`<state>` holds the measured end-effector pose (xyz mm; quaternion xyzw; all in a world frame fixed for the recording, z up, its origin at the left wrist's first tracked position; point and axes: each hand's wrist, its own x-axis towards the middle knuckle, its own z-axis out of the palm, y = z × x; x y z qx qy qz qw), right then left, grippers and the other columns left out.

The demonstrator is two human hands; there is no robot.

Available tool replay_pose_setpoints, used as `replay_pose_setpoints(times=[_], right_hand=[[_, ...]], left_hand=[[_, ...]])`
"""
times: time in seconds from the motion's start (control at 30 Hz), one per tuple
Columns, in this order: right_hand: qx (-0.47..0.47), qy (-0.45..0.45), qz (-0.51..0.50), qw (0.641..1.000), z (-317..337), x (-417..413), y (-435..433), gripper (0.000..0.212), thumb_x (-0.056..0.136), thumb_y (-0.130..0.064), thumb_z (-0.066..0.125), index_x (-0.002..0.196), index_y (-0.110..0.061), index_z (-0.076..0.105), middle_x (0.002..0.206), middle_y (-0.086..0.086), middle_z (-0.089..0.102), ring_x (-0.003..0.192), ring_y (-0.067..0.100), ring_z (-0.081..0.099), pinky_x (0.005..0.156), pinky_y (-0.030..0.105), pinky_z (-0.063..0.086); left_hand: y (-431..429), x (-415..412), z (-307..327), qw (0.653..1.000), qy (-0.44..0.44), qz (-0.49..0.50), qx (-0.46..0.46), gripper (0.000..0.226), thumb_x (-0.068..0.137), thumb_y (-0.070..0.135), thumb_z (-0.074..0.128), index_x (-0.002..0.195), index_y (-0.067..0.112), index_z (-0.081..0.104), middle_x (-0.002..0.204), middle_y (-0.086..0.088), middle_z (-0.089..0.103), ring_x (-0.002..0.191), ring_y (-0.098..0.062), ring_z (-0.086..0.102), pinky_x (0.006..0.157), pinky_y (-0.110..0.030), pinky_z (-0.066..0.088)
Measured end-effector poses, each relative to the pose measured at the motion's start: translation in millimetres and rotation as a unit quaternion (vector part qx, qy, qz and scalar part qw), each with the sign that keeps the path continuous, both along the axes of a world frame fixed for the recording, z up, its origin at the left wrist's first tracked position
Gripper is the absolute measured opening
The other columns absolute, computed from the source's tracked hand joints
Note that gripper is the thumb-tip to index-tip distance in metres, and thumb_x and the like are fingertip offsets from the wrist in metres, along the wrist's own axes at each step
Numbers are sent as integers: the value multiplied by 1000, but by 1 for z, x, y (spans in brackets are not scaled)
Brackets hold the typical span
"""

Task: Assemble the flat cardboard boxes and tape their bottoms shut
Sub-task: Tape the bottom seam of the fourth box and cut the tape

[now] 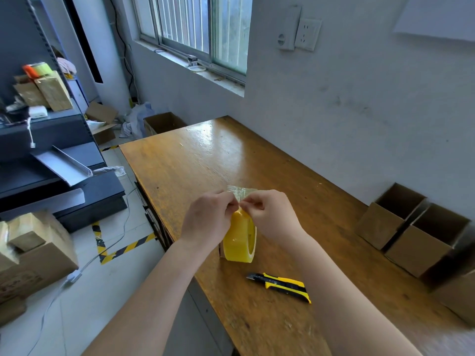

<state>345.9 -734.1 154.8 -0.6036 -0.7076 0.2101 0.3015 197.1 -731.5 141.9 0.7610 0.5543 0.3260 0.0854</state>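
Observation:
A yellow roll of packing tape (239, 240) stands on edge on the wooden table (185, 163), near its front left side. My left hand (208, 222) and my right hand (272, 214) meet just above the roll. Both pinch the loose, crumpled end of clear tape (241, 192) that rises from the top of the roll. Assembled open cardboard boxes (411, 229) stand against the wall at the table's right end. No flat box shows on the table.
A yellow and black utility knife (282, 286) lies on the table to the right of the roll, blade pointing left. Cardboard boxes (33, 253) sit on the floor at left, beside dark shelving (51, 155). An open box (164, 123) stands beyond the table's far end.

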Motion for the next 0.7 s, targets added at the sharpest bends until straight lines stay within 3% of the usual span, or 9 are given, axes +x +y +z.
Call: replay_pose_setpoints(times=[0.1, 0.17, 0.23, 0.3, 0.37, 0.43, 0.53, 0.63, 0.7], right_hand=[[-30, 167, -53, 984, -8, 2, -1, 39, 93, -28, 65, 130, -20, 56, 115, -8, 66, 99, 6, 61, 89, 30, 55], [-19, 161, -72, 984, -17, 8, -1, 29, 89, -45, 65, 104, -21, 64, 92, -10, 67, 83, 7, 62, 73, 30, 55], [-59, 160, -19, 985, -27, 12, -4, 48, 81, -66, 60, 80, -18, 65, 67, -12, 60, 63, 7, 55, 61, 32, 46], [-102, 145, 41, 983, -37, 13, -7, 68, 71, -79, 58, 72, -11, 62, 59, -6, 53, 56, 10, 51, 68, 32, 42], [-85, 119, 62, 987, -43, 16, -6, 76, 67, -81, 60, 69, -4, 59, 57, 4, 51, 57, 23, 56, 88, 35, 43], [-66, 140, 40, 987, -38, 18, -4, 72, 67, -79, 62, 74, -8, 64, 62, 9, 59, 65, 30, 61, 79, 44, 51], [-26, 59, 22, 998, -22, 19, 1, 65, 68, -80, 59, 75, -15, 66, 66, 5, 64, 61, 24, 61, 55, 44, 50], [-22, -86, -8, 996, -18, 23, 8, 52, 79, -73, 55, 72, -22, 61, 64, -5, 59, 58, 14, 56, 51, 33, 47], [-30, -111, -31, 993, -22, 29, 11, 50, 83, -72, 51, 73, -24, 63, 65, -7, 58, 60, 11, 55, 53, 32, 47]], left_hand=[[4, 1, 0, 999, -29, 40, -7, 12, 91, 10, 60, 87, 15, 70, 85, 2, 65, 74, -16, 56, 60, -23, 39], [7, -1, 0, 995, -66, 70, -22, 10, 92, 11, 61, 85, 14, 68, 80, 4, 61, 72, -14, 54, 54, -16, 34], [10, 0, -1, 988, -110, 98, -42, 10, 92, 13, 63, 83, 15, 66, 75, 5, 59, 71, -14, 54, 53, -14, 33], [16, 1, -2, 983, -138, 112, -56, 14, 91, 15, 65, 78, 19, 62, 71, 6, 58, 70, -15, 56, 54, -19, 35], [22, 1, -7, 980, -147, 111, -73, 17, 91, 16, 66, 75, 20, 60, 70, 7, 58, 70, -17, 59, 56, -25, 41], [27, 1, -16, 970, -186, 110, -114, 18, 91, 16, 67, 73, 19, 62, 71, 4, 64, 69, -19, 65, 60, -33, 52], [30, 0, -26, 934, -283, 122, -182, 20, 91, 12, 66, 73, 18, 64, 72, -1, 67, 64, -21, 67, 63, -35, 56], [39, -9, -26, 892, -374, 144, -208, 17, 92, 9, 64, 75, 14, 64, 73, -3, 65, 62, -19, 62, 66, -36, 55], [43, -17, -24, 883, -392, 144, -214, 17, 91, 8, 64, 75, 11, 64, 72, -4, 64, 60, -18, 58, 64, -33, 51]])
